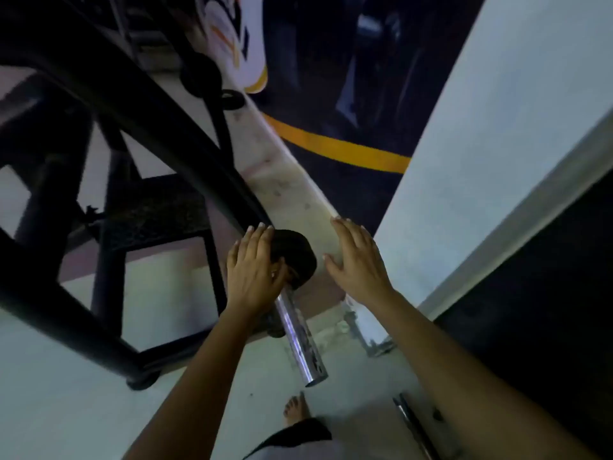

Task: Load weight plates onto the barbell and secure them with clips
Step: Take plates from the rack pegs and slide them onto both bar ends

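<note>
Leftmost, I see a black metal rack frame (109, 134) filling that side of the view, its slanted bars crossing over a pale floor (66, 410) and one foot of it resting low down near the middle. Moving inward, my left hand (253, 270) is laid against the near face of a small black weight plate (293, 257), fingers curved over its upper rim and the thumb side down by the bar; it looks like a loose wrap on the plate rather than a tight fist. That plate is threaded on the chrome barbell sleeve (300, 336), which runs from the plate down toward me and ends open and bare just above my bare foot (295, 410). Just right of the plate, my right hand (356, 260) hovers flat with fingers spread wide and nothing in it, apart from the plate by a narrow gap. Below it, on the floor, lies a small shiny metal piece (374, 340), too blurred for me to name. Lower right, a second chrome bar (414, 423) shows in part. Beyond, a yellow stripe (338, 147) crosses dark flooring, and a pale wall (497, 127) rises at the far right.
</note>
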`<state>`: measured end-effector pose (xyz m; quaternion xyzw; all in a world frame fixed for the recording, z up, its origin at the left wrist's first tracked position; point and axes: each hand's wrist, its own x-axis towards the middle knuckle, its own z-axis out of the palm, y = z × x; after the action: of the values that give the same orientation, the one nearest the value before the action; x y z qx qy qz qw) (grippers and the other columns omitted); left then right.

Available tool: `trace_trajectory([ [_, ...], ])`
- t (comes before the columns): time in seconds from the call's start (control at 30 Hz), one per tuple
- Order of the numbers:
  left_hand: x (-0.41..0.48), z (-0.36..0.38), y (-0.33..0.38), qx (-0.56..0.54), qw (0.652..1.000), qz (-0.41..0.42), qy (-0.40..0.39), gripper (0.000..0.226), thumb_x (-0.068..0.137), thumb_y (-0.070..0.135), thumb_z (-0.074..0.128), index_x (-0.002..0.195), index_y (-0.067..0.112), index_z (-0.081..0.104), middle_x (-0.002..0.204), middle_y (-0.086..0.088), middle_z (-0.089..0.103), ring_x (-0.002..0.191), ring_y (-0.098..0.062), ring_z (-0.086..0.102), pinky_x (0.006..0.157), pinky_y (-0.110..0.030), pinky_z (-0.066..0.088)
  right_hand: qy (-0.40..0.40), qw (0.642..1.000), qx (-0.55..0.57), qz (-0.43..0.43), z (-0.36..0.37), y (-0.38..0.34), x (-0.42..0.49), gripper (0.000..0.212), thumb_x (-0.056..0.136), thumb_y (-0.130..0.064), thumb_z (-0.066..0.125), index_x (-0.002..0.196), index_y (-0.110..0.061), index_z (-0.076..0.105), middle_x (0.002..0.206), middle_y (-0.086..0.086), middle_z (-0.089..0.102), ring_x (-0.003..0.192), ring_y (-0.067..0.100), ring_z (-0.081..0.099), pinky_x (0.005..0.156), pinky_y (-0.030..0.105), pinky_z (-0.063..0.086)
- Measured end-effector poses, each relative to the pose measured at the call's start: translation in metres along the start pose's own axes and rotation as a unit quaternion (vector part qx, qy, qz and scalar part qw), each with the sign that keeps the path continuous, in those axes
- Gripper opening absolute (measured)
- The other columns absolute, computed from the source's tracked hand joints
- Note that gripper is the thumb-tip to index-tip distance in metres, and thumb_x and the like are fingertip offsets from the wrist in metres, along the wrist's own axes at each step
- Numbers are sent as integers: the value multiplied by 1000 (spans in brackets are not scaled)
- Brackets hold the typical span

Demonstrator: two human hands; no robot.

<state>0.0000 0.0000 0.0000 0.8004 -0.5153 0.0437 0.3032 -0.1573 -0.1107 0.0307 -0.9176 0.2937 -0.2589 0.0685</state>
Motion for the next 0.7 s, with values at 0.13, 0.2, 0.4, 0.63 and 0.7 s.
trace_trajectory([
  [0.13, 15, 30, -31, -3, 990, -111, -82, 65, 87, 40, 53, 139, 8, 30, 145, -15, 36, 136, -30, 27, 110, -46, 22, -97, 993, 66, 7, 41, 15, 28, 56, 80, -19, 67, 129, -2, 45, 129, 19, 52, 119, 33, 48, 101, 41, 37],
  [0.2, 18, 45, -41, 0, 981, -149, -120, 68, 88, 41, 52, 140, 8, 25, 147, -17, 32, 136, -32, 26, 111, -45, 21, -151, 985, 80, 8, 63, 24, 41, 57, 82, -19, 65, 131, -3, 43, 132, 17, 50, 121, 31, 46, 103, 40, 35],
  [0.4, 10, 63, -48, 6, 976, -166, -137, 75, 86, 31, 56, 143, 6, 15, 151, -18, 22, 138, -32, 20, 112, -43, 19, -249, 962, 115, -2, 110, 39, 55, 56, 87, -16, 59, 136, -4, 36, 140, 18, 40, 128, 32, 38, 105, 40, 33],
  [0.63, 14, 62, -49, -12, 975, -198, -103, 69, 77, 24, 70, 135, 8, 36, 133, -17, 47, 119, -32, 46, 101, -45, 37, -234, 963, 133, 1, 126, 40, 64, 50, 70, -8, 75, 114, -1, 52, 117, 22, 52, 107, 41, 51, 88, 47, 46],
  [0.7, 19, 59, -57, -24, 979, -179, -96, 62, 72, 15, 74, 126, 5, 45, 120, -19, 55, 107, -34, 52, 91, -40, 42, -250, 960, 123, -11, 129, 44, 71, 49, 67, -11, 78, 108, -2, 54, 110, 20, 53, 106, 39, 49, 88, 45, 44],
])
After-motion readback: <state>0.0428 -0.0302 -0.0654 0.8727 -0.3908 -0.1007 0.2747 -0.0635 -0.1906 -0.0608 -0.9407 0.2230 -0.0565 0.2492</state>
